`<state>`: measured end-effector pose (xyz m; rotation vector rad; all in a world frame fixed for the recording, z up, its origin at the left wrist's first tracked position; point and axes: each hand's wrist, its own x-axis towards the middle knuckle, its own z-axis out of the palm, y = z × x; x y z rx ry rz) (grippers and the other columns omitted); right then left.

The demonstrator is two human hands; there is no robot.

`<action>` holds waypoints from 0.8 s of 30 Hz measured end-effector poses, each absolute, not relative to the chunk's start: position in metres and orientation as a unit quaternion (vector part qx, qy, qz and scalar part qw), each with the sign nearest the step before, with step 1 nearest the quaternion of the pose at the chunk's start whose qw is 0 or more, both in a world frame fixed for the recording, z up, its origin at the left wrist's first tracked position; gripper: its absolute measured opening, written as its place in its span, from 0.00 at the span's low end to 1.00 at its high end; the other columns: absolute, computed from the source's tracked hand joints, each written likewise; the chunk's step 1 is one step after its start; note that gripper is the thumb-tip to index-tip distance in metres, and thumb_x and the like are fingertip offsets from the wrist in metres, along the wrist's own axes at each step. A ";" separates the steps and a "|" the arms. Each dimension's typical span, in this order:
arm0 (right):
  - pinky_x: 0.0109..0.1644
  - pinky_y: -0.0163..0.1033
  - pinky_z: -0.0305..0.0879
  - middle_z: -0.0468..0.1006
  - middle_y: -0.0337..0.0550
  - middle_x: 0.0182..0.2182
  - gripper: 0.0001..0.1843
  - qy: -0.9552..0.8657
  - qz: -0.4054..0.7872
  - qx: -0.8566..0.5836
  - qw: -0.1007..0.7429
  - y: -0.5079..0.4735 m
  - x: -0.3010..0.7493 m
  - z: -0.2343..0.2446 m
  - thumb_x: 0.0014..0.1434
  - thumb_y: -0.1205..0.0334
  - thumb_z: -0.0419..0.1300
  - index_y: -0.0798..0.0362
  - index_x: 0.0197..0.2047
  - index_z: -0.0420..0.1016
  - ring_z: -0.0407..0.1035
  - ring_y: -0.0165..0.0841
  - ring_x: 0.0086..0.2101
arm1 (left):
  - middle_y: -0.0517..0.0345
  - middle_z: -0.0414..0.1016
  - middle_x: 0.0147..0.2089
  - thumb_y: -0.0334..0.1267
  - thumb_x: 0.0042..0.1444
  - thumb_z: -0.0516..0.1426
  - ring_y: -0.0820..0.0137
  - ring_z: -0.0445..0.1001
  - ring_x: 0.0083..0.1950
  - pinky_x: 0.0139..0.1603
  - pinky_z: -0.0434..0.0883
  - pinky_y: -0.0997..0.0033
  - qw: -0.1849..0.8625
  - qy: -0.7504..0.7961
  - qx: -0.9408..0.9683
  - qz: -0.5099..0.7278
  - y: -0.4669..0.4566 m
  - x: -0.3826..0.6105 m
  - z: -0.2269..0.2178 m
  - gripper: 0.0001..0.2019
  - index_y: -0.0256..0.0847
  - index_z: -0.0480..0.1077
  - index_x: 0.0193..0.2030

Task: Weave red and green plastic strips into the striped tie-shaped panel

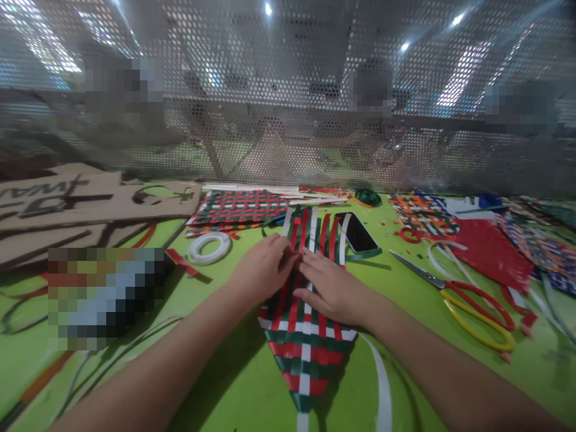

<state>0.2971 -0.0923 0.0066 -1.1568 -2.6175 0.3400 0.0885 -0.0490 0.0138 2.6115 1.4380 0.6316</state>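
A woven piece of red, green and white strips (306, 348) lies in front of me, its lower end narrowing to a point. Loose strip ends stick out at its far side. My left hand (263, 270) is closed over the weave's left part, fingertips pinching what seems to be a red strip (297, 231); the pinch itself is partly hidden. Flat across the middle of the weave rests my right hand (330, 288), fingers stretched out and fingertips close to the left hand's. A phone (357, 233) lies just beyond the weave.
Scissors with red and yellow handles (479, 309) lie at right, near a red sheet (492, 252). To the left are a white tape roll (209, 247) and cut cardboard (99, 198). Another woven sheet (240, 210) lies behind. A perforated metal screen (288, 90) closes off the table's far edge.
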 end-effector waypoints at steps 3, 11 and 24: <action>0.73 0.54 0.53 0.67 0.63 0.67 0.30 -0.886 0.064 -0.433 0.152 -0.090 0.301 0.004 0.71 0.51 0.53 0.66 0.66 0.69 0.57 0.47 0.68 | 0.40 0.70 0.67 0.35 0.69 0.47 0.56 0.67 0.68 0.69 0.64 0.53 0.057 0.365 0.910 0.186 -0.049 0.094 -0.003 0.20 0.33 0.68 0.62; 0.69 0.57 0.60 0.71 0.59 0.65 0.36 -0.854 0.047 -0.504 0.119 -0.085 0.313 0.004 0.69 0.46 0.54 0.62 0.71 0.62 0.60 0.51 0.66 | 0.41 0.60 0.74 0.44 0.73 0.46 0.55 0.58 0.75 0.74 0.57 0.50 0.059 0.397 0.910 0.109 -0.048 0.096 -0.014 0.27 0.31 0.61 0.72; 0.66 0.55 0.64 0.72 0.62 0.64 0.31 -0.849 0.058 -0.516 0.094 -0.080 0.315 0.010 0.68 0.47 0.58 0.56 0.68 0.69 0.62 0.51 0.66 | 0.37 0.67 0.69 0.31 0.68 0.47 0.55 0.64 0.72 0.71 0.63 0.53 -0.007 0.375 0.926 0.048 -0.056 0.106 -0.006 0.24 0.30 0.64 0.69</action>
